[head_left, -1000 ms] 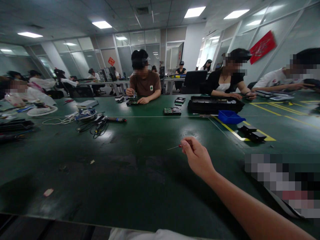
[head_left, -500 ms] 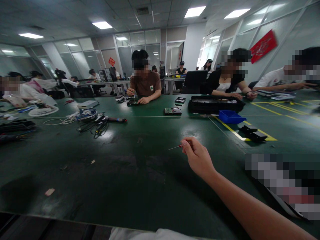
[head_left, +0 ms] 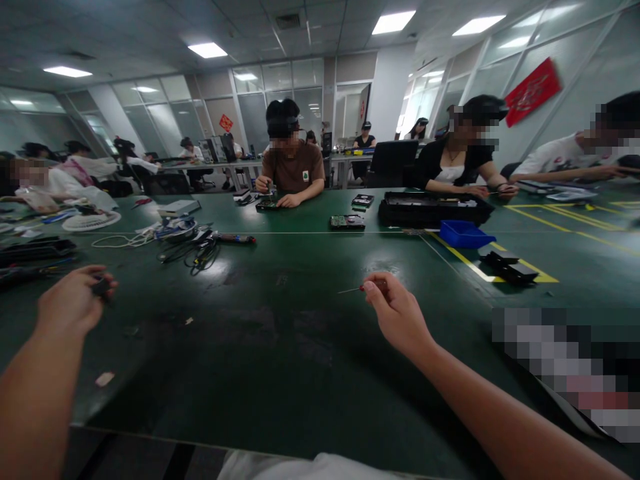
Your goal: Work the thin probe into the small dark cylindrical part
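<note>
My right hand [head_left: 397,310] is closed round the handle of a small screwdriver [head_left: 381,286], above the middle of the green table [head_left: 240,380]. The screwdriver's thin shaft points left and touches nothing. At the left, my left hand [head_left: 73,300] is raised over the table with its fingers closed on a small dark block-like object [head_left: 101,285]. Its exact kind is too blurred to make out. Two small pale scraps [head_left: 105,379] lie on the table to the right of my left forearm.
Beyond my hands lie tangled cables [head_left: 200,247], a circuit-board drive [head_left: 347,222], a long black casing [head_left: 435,208], a blue bin [head_left: 465,233] and black brackets [head_left: 510,267]. A person in brown [head_left: 290,167] works opposite. A pixelated item [head_left: 570,367] is at the right.
My left hand has come into view from the left, holding the small dark object. My right hand with the screwdriver has stayed almost in place.
</note>
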`<state>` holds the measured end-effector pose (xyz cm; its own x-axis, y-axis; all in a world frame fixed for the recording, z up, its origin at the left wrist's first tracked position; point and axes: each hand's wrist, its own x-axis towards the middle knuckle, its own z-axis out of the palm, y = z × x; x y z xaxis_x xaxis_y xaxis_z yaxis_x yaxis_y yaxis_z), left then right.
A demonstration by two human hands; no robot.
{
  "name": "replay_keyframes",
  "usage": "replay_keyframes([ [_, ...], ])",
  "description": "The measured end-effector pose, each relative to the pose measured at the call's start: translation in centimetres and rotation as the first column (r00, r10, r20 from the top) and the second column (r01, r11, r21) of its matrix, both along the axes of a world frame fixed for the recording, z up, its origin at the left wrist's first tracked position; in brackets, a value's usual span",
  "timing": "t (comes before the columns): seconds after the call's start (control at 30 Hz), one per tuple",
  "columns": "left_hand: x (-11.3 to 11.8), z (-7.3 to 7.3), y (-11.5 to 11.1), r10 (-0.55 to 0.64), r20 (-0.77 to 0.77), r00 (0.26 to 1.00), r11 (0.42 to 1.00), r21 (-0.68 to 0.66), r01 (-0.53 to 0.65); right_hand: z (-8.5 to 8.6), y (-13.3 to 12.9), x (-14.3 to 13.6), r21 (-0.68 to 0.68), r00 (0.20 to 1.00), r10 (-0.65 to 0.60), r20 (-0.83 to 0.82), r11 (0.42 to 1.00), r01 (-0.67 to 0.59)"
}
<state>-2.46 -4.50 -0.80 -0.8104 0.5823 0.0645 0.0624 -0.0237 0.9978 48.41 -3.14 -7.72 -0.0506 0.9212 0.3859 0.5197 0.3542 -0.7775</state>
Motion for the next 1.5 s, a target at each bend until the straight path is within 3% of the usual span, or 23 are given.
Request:
replay_keyframes([
  [0.13,7.0,-1.2,3.8,-0.324,0.068,0.944,0.939,0.145,0.312,-0.2,0.2,0.2,-0.029,1.000,0.023,-0.021,0.999,-0.024],
  [0.23,14.2,-1.7,5.0,-0.562,0.058,0.825,0.822,0.154,0.549,0.0,0.2,0.4,-0.025,1.000,0.014,-0.024,1.000,-0.014],
  [0.33,21.1,-2.5,4.9,-0.754,0.046,0.655,0.654,0.138,0.744,0.5,0.0,0.5,0.022,0.999,-0.019,0.031,1.000,0.018],
  [0.43,26.4,-4.2,4.4,-0.829,-0.002,0.559,0.555,0.111,0.824,1.1,-0.3,0.6,0.071,0.997,-0.046,0.058,0.997,0.042],
  [0.53,29.2,-6.3,4.3,-0.863,-0.131,0.487,0.492,-0.007,0.870,1.4,-0.7,0.7,0.119,0.997,-0.063,0.037,0.991,0.058],
  [0.67,29.7,-8.7,4.3,-0.908,-0.241,0.344,0.395,-0.216,0.893,1.4,-1.1,0.8,0.166,0.998,-0.031,-0.058,0.985,0.040],
  [0.77,29.4,-9.5,3.9,-0.894,-0.349,0.283,0.394,-0.306,0.867,1.2,-1.2,0.9,0.168,0.994,0.016,-0.105,0.986,0.002],
  [0.93,29.4,-9.5,3.0,-0.853,-0.431,0.296,0.455,-0.336,0.824,0.9,-1.1,0.6,0.154,0.994,0.090,-0.061,0.985,-0.080],
  [1.2,28.8,-9.4,3.0,-0.822,-0.520,0.234,0.447,-0.334,0.829,0.7,-0.9,0.2,0.113,0.994,0.113,0.010,0.987,-0.113],
  [1.37,28.8,-9.1,2.9,-0.834,-0.491,0.254,0.465,-0.376,0.801,1.0,-1.1,0.0,0.101,0.995,0.088,0.034,0.991,-0.092],
  [1.5,28.8,-8.8,2.7,-0.834,-0.487,0.258,0.465,-0.369,0.805,1.3,-1.2,0.1,0.126,0.996,-0.016,0.084,0.992,0.005],
])
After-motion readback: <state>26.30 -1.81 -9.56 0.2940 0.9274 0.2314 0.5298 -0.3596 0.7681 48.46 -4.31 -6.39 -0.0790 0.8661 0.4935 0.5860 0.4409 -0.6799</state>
